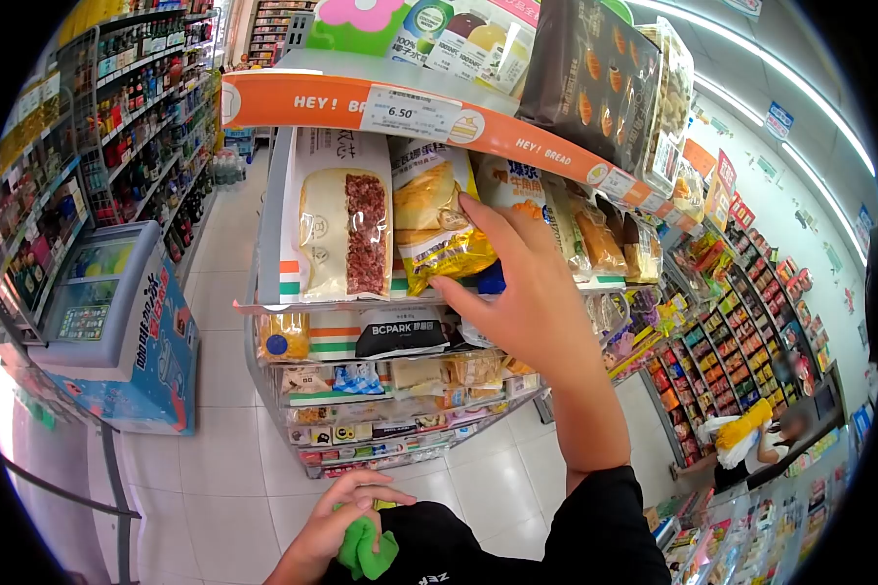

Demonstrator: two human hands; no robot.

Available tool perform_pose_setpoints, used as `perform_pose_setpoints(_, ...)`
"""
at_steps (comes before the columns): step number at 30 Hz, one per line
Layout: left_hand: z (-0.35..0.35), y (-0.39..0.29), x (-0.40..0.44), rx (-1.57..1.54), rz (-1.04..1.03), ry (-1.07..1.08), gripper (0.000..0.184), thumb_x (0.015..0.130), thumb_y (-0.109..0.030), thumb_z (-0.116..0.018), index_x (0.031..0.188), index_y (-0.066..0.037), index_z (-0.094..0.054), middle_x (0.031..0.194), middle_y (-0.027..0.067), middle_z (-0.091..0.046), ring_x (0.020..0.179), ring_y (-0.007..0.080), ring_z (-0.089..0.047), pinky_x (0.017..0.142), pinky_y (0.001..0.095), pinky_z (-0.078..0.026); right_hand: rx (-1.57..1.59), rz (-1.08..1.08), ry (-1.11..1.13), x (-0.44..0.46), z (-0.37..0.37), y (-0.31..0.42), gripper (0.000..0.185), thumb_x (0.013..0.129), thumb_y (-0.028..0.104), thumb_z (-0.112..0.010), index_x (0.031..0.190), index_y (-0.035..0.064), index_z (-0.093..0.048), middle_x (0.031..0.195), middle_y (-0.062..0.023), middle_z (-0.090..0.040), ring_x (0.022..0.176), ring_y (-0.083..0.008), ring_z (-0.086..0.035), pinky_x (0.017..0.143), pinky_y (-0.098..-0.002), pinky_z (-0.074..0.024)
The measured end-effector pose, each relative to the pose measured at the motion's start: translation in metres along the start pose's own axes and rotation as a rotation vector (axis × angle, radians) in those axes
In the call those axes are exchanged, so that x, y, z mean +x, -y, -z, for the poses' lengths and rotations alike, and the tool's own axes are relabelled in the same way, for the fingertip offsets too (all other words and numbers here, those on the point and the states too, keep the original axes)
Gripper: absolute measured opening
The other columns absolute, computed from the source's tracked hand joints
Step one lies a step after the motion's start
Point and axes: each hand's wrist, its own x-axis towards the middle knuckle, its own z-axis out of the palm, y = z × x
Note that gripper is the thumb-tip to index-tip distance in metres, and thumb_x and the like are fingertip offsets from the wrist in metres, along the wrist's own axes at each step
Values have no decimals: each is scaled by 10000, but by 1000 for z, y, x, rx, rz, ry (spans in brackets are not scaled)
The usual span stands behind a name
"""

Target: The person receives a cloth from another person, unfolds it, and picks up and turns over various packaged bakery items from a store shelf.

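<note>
My right hand (527,283) reaches up to the bread rack's top shelf, its thumb and index finger on the right side of a yellow bread package (434,210). That package stands upright and leans a little. To its left is a bag of bread with a dark red crumbly filling (366,234); to its right, partly behind my hand, sits an orange and white snack bag (512,185). Low down near my body, my left hand (337,522) holds a crumpled green cloth (369,549) under its curled fingers.
An orange shelf strip (332,97) with a price tag (410,112) runs above the packages. Lower tiers carry more packaged bread, including a black bag (400,333). At left stands a chest freezer (117,322); a person (766,439) is at far right.
</note>
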Motion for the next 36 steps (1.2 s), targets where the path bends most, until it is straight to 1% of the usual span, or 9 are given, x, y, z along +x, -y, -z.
perform_pose_setpoints(2,3,4,2,-26,-9,12,313,1028,-162,-447,1293,3,-457,1206,326,-623,576,216,-627,582,310,-531,-105,56,37,0,8,-9,632,769,250,-801,1301,12,-555,977,-148,-630,990,-333,-585,920,-430,-452)
perform_pose_setpoints(6,4,8,9,-51,-7,11,299,1027,-160,-444,1275,6,-464,1191,318,-631,574,217,-623,576,310,-527,-149,72,118,4,8,-11,640,754,295,-807,1288,32,-571,935,-97,-608,925,-296,-574,852,-423,-428)
perform_pose_setpoints(9,4,10,14,-62,1,23,292,1025,-157,-443,1265,6,-472,1181,313,-637,575,214,-621,575,308,-526,-189,61,173,5,2,-11,601,750,271,-818,1283,96,-603,973,-100,-637,944,-297,-582,806,-402,-447)
perform_pose_setpoints(12,4,10,20,-57,8,35,286,1024,-157,-444,1255,8,-479,1172,309,-641,576,210,-618,575,306,-525,-199,245,91,6,-2,-19,476,792,278,-774,1206,106,-614,972,-76,-606,887,-279,-581,834,-428,-415)
perform_pose_setpoints(14,4,10,22,-51,12,33,284,1024,-158,-445,1250,9,-483,1166,306,-644,576,206,-617,576,304,-525,-168,257,71,9,3,-19,425,802,276,-766,1168,114,-625,1006,-87,-602,888,-287,-592,832,-426,-433)
perform_pose_setpoints(18,2,9,28,-50,19,39,281,1024,-157,-446,1247,10,-483,1153,298,-650,578,200,-614,578,302,-524,-95,301,81,13,0,-23,358,818,268,-751,1104,90,-632,1070,-106,-591,911,-304,-610,810,-424,-478)
perform_pose_setpoints(21,2,10,32,-41,31,48,278,1026,-157,-443,1245,9,-484,1142,294,-655,586,199,-616,578,303,-525,7,347,86,15,-4,-19,323,832,249,-739,1078,73,-626,1067,-109,-592,935,-312,-613,788,-418,-501)
perform_pose_setpoints(29,5,15,34,-61,30,51,264,1032,-155,-433,1229,9,-497,1101,277,-666,611,206,-631,575,302,-530,-46,303,59,19,-15,-23,358,862,237,-713,1151,66,-589,1191,-148,-598,1064,-335,-608,866,-412,-511)
perform_pose_setpoints(36,8,16,30,-197,60,-78,271,1008,-132,-411,1220,2,-512,1085,264,-655,560,249,-618,546,322,-525,-91,308,112,15,-11,-17,416,859,243,-717,1202,52,-578,1267,-154,-571,1136,-339,-584,893,-423,-512)
